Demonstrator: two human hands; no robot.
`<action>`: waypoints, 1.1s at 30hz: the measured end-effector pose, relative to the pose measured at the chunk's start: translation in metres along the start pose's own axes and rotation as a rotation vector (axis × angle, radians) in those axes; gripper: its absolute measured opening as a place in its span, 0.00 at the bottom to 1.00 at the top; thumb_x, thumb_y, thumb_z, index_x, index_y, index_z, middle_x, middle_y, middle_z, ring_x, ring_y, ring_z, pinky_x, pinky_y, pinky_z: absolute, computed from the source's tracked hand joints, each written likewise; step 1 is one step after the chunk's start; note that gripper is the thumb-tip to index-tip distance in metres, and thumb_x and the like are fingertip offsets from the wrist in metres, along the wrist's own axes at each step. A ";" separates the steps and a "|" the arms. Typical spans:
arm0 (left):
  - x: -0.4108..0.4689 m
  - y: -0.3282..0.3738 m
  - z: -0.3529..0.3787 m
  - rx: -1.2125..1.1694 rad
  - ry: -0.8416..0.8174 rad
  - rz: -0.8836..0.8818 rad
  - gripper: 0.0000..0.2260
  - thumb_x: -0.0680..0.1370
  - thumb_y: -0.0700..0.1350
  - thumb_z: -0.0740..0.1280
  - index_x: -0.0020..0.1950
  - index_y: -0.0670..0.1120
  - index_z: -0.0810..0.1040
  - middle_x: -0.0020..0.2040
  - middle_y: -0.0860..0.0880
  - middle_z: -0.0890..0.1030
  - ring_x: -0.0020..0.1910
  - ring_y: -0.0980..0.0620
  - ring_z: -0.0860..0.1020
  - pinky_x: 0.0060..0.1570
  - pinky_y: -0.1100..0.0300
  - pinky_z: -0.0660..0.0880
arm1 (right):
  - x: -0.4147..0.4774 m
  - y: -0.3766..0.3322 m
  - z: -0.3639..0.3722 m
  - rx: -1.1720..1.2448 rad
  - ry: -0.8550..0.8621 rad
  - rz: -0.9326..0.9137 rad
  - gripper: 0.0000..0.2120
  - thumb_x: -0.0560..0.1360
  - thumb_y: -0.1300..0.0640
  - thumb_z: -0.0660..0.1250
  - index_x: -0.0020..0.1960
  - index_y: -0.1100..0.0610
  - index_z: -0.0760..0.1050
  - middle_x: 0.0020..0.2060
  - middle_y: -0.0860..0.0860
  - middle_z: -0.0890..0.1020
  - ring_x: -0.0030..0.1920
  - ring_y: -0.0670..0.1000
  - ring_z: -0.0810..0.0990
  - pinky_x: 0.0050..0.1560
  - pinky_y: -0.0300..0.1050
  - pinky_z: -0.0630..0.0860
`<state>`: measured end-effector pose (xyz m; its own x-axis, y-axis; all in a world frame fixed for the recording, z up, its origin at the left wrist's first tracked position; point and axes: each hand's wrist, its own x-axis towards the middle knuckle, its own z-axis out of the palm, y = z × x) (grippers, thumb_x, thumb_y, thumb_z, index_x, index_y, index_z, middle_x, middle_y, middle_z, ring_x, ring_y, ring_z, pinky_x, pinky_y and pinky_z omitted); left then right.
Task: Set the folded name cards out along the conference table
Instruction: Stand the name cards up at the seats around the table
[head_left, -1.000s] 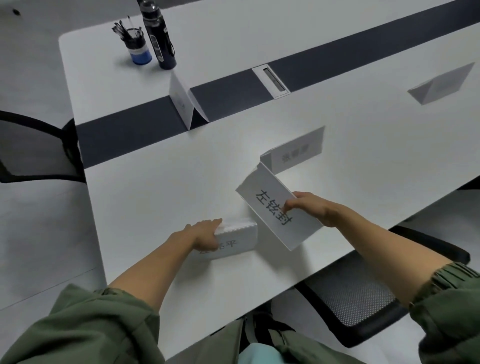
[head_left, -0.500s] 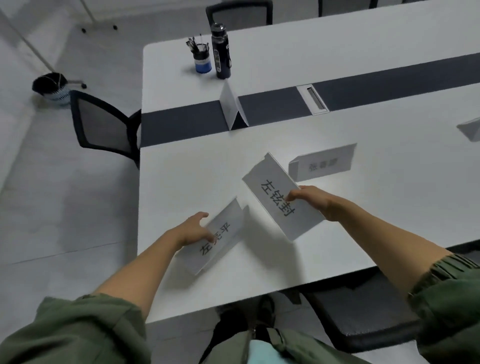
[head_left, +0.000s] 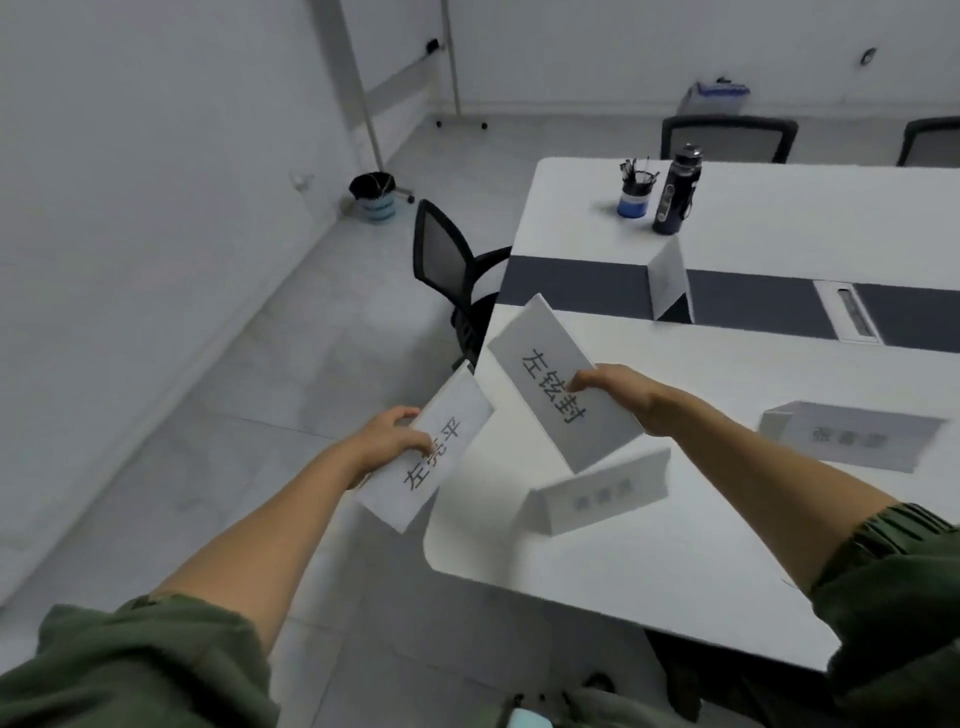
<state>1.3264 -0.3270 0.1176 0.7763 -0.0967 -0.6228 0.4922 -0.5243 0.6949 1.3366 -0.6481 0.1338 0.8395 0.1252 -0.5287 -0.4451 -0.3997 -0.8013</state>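
**Left card leaves the table**

The left hand (head_left: 389, 441) has lifted the left card (head_left: 431, 452) off the table (head_left: 675, 571). A second ago it sat on the top under the hand; now it is held past the corner, over the floor. The right hand (head_left: 618, 395) has carried the right card (head_left: 545, 374) toward that corner. The view has swung left, bringing in a bin (head_left: 373, 197) and a standing card (head_left: 597, 493) below the right card.

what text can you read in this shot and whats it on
"左铉封", middle character unsure: on the right card, pinched by the right hand.
"左亮平", middle character partly covered by the hand: on the left card, held by the left hand.
Near tent card: print too blurred to read.
Far tent card: print too blurred to read.
Bottle: label too small to read.
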 end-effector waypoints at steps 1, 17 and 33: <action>-0.015 -0.018 -0.020 -0.038 0.035 -0.002 0.28 0.64 0.44 0.74 0.64 0.50 0.73 0.50 0.42 0.83 0.40 0.43 0.84 0.38 0.53 0.81 | 0.003 -0.013 0.025 -0.036 -0.021 -0.014 0.24 0.65 0.47 0.67 0.57 0.57 0.76 0.49 0.59 0.84 0.47 0.58 0.82 0.48 0.50 0.79; -0.142 -0.241 -0.259 -0.252 0.345 -0.081 0.25 0.69 0.40 0.75 0.65 0.43 0.73 0.50 0.39 0.82 0.36 0.45 0.82 0.35 0.57 0.79 | 0.035 -0.129 0.342 -0.294 -0.196 -0.109 0.07 0.73 0.55 0.70 0.49 0.57 0.79 0.45 0.59 0.84 0.40 0.58 0.83 0.40 0.46 0.80; 0.015 -0.221 -0.516 -0.330 0.383 -0.062 0.27 0.67 0.44 0.76 0.64 0.47 0.74 0.49 0.41 0.84 0.42 0.42 0.85 0.40 0.49 0.82 | 0.280 -0.334 0.459 -0.305 -0.219 -0.158 0.12 0.73 0.56 0.70 0.55 0.59 0.78 0.44 0.54 0.82 0.40 0.55 0.82 0.39 0.43 0.79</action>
<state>1.4323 0.2243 0.1399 0.7998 0.2758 -0.5331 0.5922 -0.2182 0.7757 1.5776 -0.0626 0.1245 0.7892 0.3839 -0.4794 -0.1757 -0.6069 -0.7751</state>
